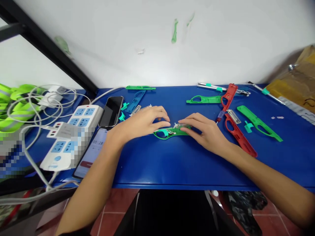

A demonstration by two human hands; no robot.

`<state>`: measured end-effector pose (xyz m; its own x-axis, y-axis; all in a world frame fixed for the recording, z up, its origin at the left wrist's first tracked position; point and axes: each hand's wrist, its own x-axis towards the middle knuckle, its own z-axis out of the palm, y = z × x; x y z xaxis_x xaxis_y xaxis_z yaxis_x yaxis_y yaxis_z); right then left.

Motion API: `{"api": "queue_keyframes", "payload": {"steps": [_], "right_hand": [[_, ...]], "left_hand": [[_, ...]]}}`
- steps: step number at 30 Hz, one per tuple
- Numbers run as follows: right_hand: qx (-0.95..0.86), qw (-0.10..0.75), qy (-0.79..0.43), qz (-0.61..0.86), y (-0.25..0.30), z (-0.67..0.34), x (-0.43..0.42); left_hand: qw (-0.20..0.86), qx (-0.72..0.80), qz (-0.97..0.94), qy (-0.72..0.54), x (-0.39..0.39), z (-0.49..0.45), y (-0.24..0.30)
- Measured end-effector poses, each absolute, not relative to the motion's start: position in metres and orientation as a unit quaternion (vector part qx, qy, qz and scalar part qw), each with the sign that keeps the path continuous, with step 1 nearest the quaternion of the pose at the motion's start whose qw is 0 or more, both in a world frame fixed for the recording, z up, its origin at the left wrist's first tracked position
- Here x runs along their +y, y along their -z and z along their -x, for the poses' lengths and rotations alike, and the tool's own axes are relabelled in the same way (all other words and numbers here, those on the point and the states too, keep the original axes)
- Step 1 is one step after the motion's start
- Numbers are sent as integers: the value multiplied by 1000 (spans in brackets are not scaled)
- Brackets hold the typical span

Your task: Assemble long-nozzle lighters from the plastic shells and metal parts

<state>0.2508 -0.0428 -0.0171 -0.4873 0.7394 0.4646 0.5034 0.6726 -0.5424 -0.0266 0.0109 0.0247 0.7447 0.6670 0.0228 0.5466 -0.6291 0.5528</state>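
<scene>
A green plastic handle piece (169,132) with a small teal clip and a metal part lies on the blue table (172,167) in front of me. My left hand (144,121) rests palm down over its left end, fingers curled onto it. My right hand (204,131) presses on its right end with the fingertips pinched at the metal part. Both hands touch the same piece.
More green (259,123), red (240,134) and blue (135,101) handle pieces and metal blades lie scattered toward the back and right. Two phones (112,110) and white power strips (73,131) with cables sit at the left. A cardboard box (295,78) stands at the far right.
</scene>
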Motion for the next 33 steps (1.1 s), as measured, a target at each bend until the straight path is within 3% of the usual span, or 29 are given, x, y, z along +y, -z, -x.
{"api": "queue_keyframes", "payload": {"steps": [13, 33], "right_hand": [[-818, 317, -256, 407, 25, -246, -40], [-823, 315, -258, 396, 25, -244, -40]], "left_hand": [[260, 355, -894, -87, 8, 14, -11], [414, 374, -827, -78, 14, 19, -14]]}}
